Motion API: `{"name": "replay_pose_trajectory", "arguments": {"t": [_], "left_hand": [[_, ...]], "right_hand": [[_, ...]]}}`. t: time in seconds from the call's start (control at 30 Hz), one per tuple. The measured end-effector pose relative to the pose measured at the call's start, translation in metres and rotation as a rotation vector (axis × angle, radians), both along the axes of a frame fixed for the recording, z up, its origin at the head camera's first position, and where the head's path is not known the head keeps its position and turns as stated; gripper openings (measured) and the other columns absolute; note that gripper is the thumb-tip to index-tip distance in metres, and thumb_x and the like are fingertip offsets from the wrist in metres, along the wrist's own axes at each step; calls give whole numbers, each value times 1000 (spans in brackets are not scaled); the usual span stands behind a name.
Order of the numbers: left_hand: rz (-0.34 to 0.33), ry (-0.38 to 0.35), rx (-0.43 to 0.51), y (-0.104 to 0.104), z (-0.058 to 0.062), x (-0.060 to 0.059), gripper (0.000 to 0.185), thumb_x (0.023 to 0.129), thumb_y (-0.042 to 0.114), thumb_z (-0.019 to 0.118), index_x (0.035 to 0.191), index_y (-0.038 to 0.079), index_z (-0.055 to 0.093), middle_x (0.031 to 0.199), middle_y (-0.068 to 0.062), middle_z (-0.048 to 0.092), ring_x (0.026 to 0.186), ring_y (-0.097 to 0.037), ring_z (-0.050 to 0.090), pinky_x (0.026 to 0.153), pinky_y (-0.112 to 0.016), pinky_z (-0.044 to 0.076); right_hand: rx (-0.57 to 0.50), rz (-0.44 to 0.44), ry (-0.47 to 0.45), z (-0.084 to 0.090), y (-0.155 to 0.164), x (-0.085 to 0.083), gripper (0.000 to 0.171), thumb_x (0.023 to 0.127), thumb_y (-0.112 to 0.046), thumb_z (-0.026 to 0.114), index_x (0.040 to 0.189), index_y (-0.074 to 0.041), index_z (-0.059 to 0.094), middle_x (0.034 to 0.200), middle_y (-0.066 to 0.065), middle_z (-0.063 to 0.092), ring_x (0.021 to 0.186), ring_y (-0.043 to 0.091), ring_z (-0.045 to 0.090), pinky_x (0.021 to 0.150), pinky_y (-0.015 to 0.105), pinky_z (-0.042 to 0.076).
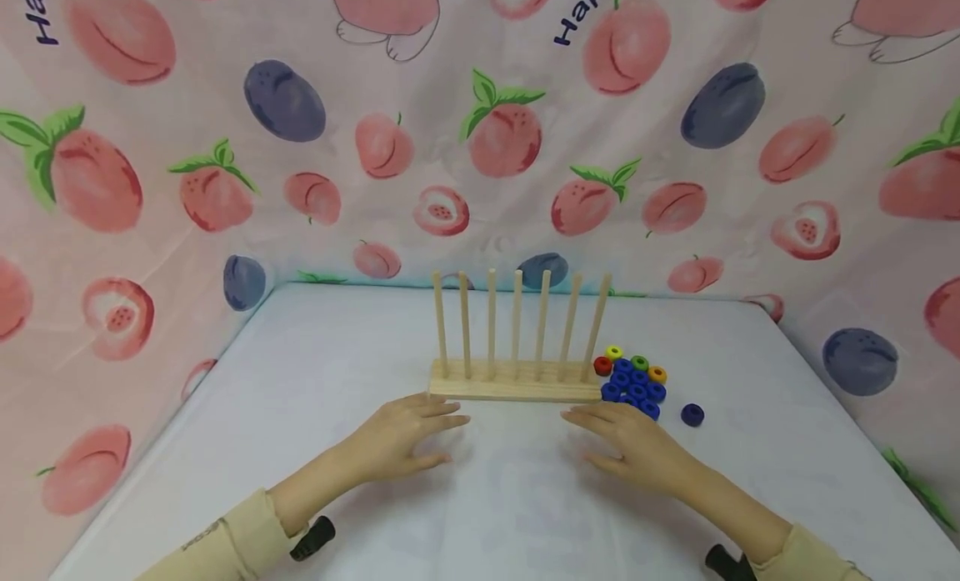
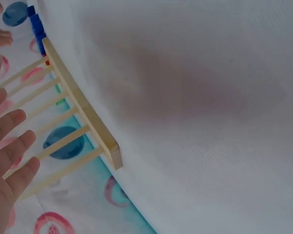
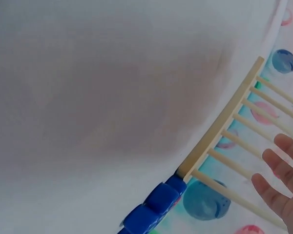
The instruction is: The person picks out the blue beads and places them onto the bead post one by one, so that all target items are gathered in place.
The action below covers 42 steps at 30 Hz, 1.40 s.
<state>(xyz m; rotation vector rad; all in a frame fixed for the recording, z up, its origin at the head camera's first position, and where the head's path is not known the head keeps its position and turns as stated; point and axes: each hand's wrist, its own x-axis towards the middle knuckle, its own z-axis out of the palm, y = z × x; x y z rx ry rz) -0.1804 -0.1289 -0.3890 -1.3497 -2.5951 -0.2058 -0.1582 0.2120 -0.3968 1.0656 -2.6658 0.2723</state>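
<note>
A wooden rack (image 1: 516, 388) with several bare upright pegs stands mid-table; its base also shows in the wrist views (image 2: 83, 107) (image 3: 219, 122). To the rack's right lies a cluster of rings: several blue rings (image 1: 636, 391) (image 3: 154, 207), a red ring (image 1: 602, 365), a yellow ring (image 1: 614, 353), a green ring (image 1: 639, 363) and an orange ring (image 1: 657, 374). One blue ring (image 1: 692, 414) lies apart, further right. My left hand (image 1: 405, 443) lies flat on the table just before the rack's left end, holding nothing. My right hand (image 1: 626, 438) lies flat before the rack's right end, close to the blue rings.
The table (image 1: 495, 514) is covered in a white cloth. A fruit-printed curtain (image 1: 480, 147) closes in the back and both sides. Black straps show at both wrists.
</note>
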Motion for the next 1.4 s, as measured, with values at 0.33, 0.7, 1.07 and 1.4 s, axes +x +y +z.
{"name": "replay_pose_trajectory", "arguments": {"t": [0.33, 0.7, 1.07, 1.4], "left_hand": [[95, 62, 162, -18, 7, -2, 47, 79, 34, 63, 123, 20, 53, 120, 2, 58, 113, -18, 53, 96, -38, 42], [211, 44, 240, -29, 1, -7, 48, 78, 33, 64, 123, 19, 53, 124, -2, 56, 116, -20, 51, 95, -39, 43], [282, 90, 377, -45, 3, -13, 56, 72, 33, 70, 123, 20, 52, 124, -4, 55, 113, -24, 52, 89, -43, 46], [376, -33, 335, -51, -3, -30, 71, 71, 43, 69, 132, 21, 41, 133, -4, 46, 119, -26, 46, 90, -47, 44]], "right_hand": [[-135, -137, -15, 5, 16, -3, 42, 76, -24, 68, 115, -14, 58, 111, 4, 62, 102, 22, 58, 81, 41, 50], [-220, -288, -68, 6, 37, -4, 40, 78, -19, 66, 116, -12, 57, 112, 10, 61, 104, 30, 56, 81, 46, 49], [-259, -350, -17, 1, 49, -4, 43, 74, -18, 70, 113, -6, 58, 112, 13, 61, 103, 35, 54, 81, 51, 46], [-250, -417, -3, -3, 58, -6, 45, 72, -21, 71, 112, -4, 58, 112, 18, 59, 103, 37, 54, 80, 52, 46]]}}
